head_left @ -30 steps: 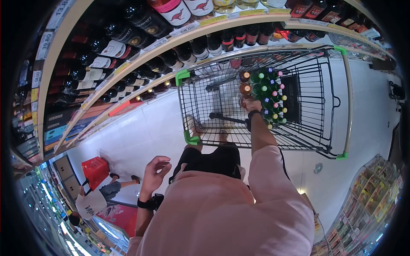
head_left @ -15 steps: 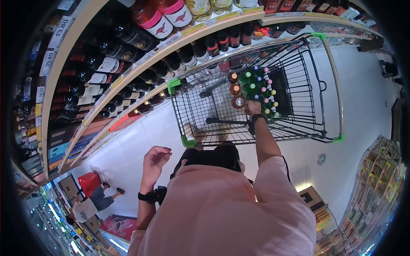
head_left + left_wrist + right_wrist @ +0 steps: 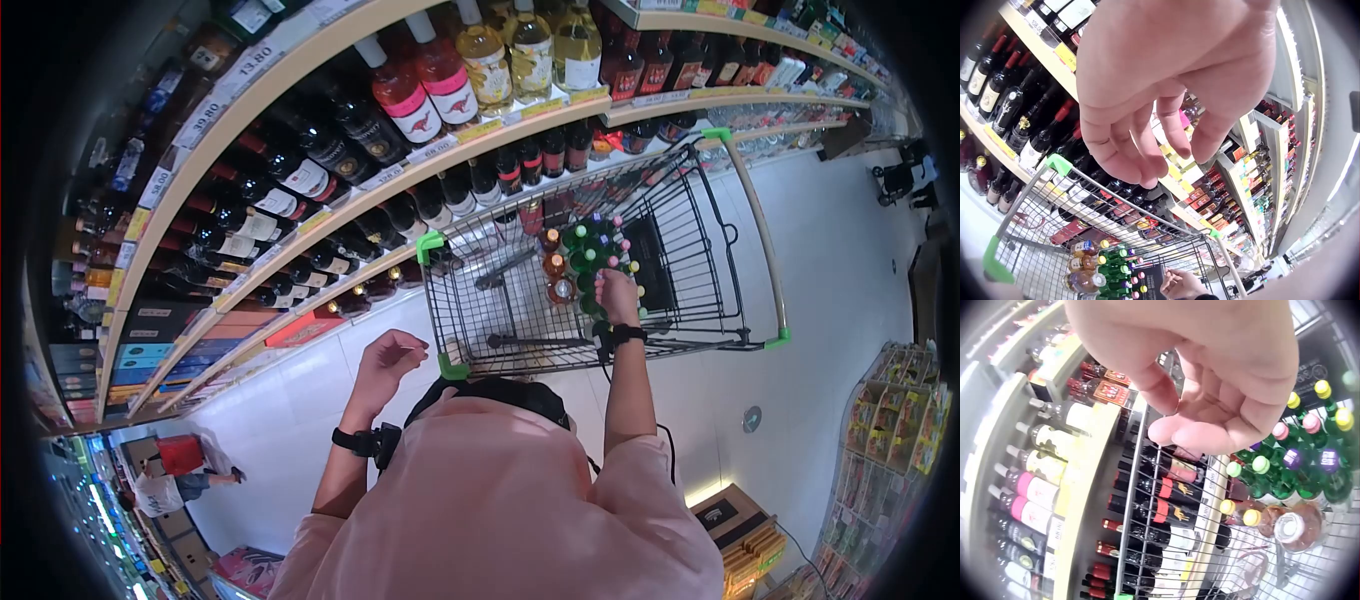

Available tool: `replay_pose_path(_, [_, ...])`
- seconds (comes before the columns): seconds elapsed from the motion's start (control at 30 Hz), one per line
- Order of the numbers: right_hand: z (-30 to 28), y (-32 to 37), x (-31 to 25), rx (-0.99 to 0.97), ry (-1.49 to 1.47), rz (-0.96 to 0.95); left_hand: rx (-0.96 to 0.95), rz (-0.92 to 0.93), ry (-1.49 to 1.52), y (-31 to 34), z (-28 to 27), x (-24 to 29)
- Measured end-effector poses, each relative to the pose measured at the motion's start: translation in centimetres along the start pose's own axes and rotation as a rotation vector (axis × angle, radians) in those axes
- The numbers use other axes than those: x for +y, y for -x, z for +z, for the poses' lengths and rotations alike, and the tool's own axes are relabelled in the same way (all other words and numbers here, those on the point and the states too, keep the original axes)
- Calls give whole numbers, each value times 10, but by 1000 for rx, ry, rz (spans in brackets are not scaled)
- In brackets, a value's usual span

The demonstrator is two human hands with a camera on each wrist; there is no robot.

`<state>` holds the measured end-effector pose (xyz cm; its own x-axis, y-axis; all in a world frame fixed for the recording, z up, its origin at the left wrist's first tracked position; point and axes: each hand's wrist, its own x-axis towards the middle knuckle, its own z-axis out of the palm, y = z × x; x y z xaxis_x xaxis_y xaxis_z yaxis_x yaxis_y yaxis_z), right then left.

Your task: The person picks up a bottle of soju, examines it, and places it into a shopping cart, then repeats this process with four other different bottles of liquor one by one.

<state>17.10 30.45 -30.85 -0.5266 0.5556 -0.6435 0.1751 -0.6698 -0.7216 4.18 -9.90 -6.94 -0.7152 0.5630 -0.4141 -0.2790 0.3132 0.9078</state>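
My right hand (image 3: 618, 296) hovers over the right part of the bottles in the cart (image 3: 455, 371), its fingers loosely curled. Nothing lies between those fingers in the right wrist view, where the hand (image 3: 1204, 381) is seen close. Green bottles (image 3: 583, 262) with green, purple, pink and yellow caps stand packed together. Along their left side are amber bottles (image 3: 554, 268), one wider with a pale cap (image 3: 1289, 527). My left hand (image 3: 388, 368) hangs outside the cart's near left corner, relaxed and empty; the left wrist view shows its fingers (image 3: 1141, 156) loosely bent.
Shelves of wine bottles (image 3: 435, 85) curve along the cart's far side and to the left. A person (image 3: 160, 492) with a red basket (image 3: 181, 454) is at the lower left. Snack racks (image 3: 890, 425) stand at right, a wooden display (image 3: 740, 530) at lower right.
My right hand has let go of the wider amber bottle and moved right and up from it. The view has shifted, showing more of the upper shelves; the left hand stays empty.
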Motion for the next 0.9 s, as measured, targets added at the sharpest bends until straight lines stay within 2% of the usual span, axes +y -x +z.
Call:
replay_pose_path(0.17, [26,28,-18,-38,-65,-61,69,73,74,11,-15,-4])
replay_pose_path(0.27, [42,42,-18,-55,-113,-42,154,198,215,12,-34,-19])
replay_pose_path(0.4, [60,48,-5,-60,-50,0,241,220,498,12,-61,-14])
replay_pose_path(0.5, [81,58,-2,-73,-102,70,123,316,838,8,-89,-10])
replay_pose_path(0.63, [97,64,14,-87,-210,110,-85,447,1053,-5,-135,-12])
replay_pose_path(0.77, [122,77,22,-54,-309,51,-163,398,1361,-3,-167,5])
replay_pose_path(0.8, [127,81,23,-56,-314,59,-268,446,1419,-6,-174,4])
replay_pose_path(0.9, [144,92,23,-6,-254,42,-334,439,1532,-10,-192,2])
